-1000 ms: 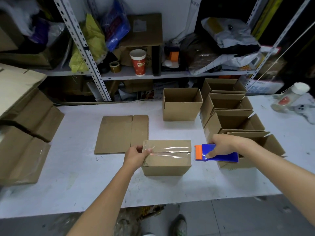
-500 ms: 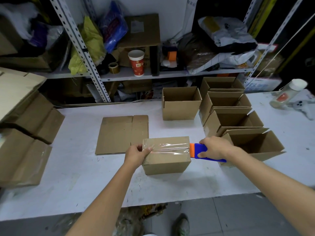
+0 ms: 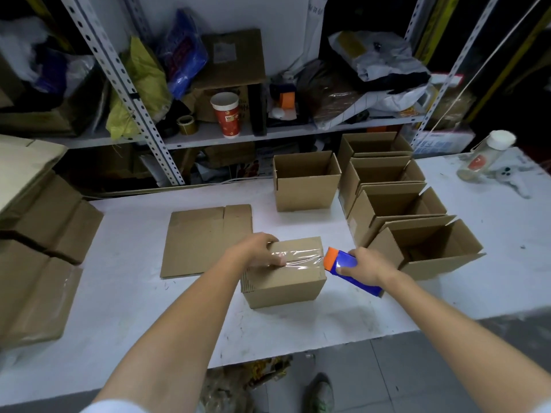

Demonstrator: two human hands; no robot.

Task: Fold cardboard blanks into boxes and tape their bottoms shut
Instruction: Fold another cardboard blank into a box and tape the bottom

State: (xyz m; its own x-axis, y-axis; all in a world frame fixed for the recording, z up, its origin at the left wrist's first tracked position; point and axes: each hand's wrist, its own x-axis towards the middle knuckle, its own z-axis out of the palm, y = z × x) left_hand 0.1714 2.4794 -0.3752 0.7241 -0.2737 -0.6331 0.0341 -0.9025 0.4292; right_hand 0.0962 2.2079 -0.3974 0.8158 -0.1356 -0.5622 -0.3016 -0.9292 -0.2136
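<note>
A small folded cardboard box (image 3: 286, 281) stands bottom-up on the white table (image 3: 134, 317), with a strip of clear tape (image 3: 301, 257) across its top seam. My left hand (image 3: 256, 248) rests on the box's left top edge, fingers lying over the tape end. My right hand (image 3: 366, 266) grips a blue tape dispenser with an orange head (image 3: 341, 260), tilted downward against the box's right top edge. A flat cardboard blank (image 3: 202, 239) lies just behind the left hand.
An open box (image 3: 304, 189) stands behind the taped one, and a row of several open boxes (image 3: 396, 210) fills the right. Bundles of flat blanks (image 3: 38, 257) are stacked at the left. A bottle (image 3: 486, 156) lies far right. Cluttered shelving (image 3: 226, 114) runs behind.
The dispenser has moved left to the box's right edge and tipped downward. My left hand has slid further over the box top. The box has turned slightly.
</note>
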